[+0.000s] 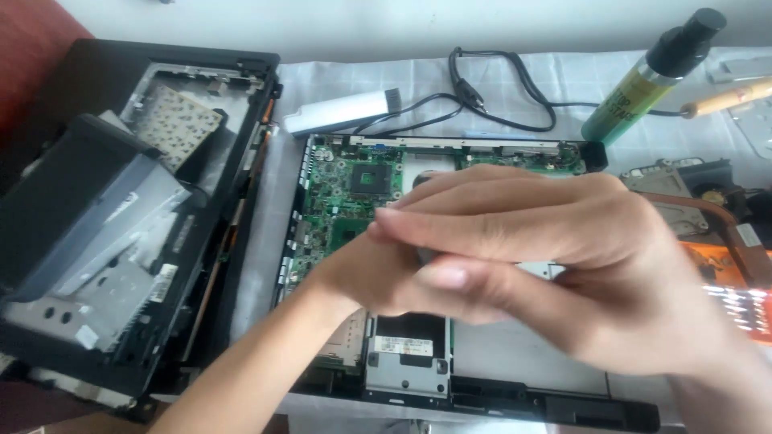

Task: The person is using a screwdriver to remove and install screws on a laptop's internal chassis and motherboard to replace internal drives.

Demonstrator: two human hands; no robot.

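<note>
My two hands meet above an opened laptop base (515,402), blurred by motion. My right hand (563,249) comes in from the lower right with fingers together pointing left and the thumb beneath them. It covers most of my left hand (358,277), whose forearm rises from the bottom left. A small grey bit shows between the fingers; I cannot tell what it is or which hand holds it. Under the hands lies the green motherboard (346,201), with a metal drive caddy (406,358) at the near edge.
A removed black laptop cover (201,104) with a grey panel (80,209) lies at the left. Behind the board are a white brush (338,112), a black cable (515,80), a green spray bottle (643,88) and a soldering iron handle (728,98). A copper-piped heatsink (691,201) sits right.
</note>
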